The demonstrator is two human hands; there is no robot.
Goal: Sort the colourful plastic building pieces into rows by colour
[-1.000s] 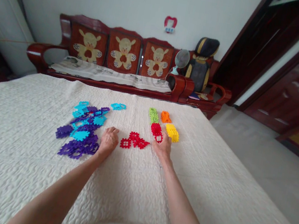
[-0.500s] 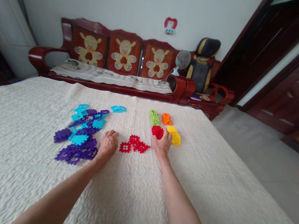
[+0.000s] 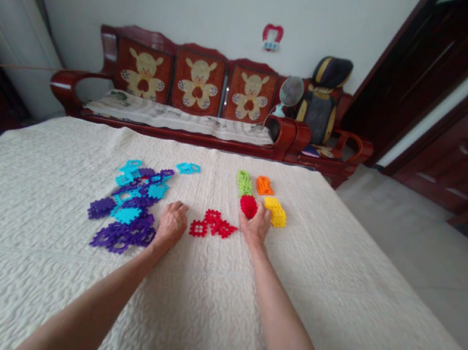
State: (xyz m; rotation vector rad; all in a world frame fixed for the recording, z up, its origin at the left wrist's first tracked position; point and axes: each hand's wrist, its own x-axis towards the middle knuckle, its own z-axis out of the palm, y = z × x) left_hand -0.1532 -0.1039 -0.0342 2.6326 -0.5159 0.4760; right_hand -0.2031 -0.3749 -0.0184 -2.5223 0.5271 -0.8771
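My right hand (image 3: pixel 257 225) is closed on a stack of red interlocking plastic building pieces (image 3: pixel 248 206), its thumb on the near left side and fingers on the right. The stack is at the near end of the green pieces (image 3: pixel 245 183). Loose red pieces (image 3: pixel 213 223) lie on the cloth between my hands. My left hand (image 3: pixel 172 224) is low over the cloth, palm down, fingers curled together. Whatever is under those fingers is hidden. Left of it spreads a heap of purple pieces (image 3: pixel 129 232) mixed with light blue pieces (image 3: pixel 128 215).
Yellow pieces (image 3: pixel 276 212) sit just right of my right hand, with orange pieces (image 3: pixel 264 186) behind them. A few light blue pieces (image 3: pixel 188 168) lie apart at the back. Beyond the cream quilted cloth (image 3: pixel 211 304) stands a wooden sofa (image 3: pixel 177 136).
The whole view has shifted slightly. The red stack in my right hand has come a little closer to the green pieces. My left hand stays about where it was.
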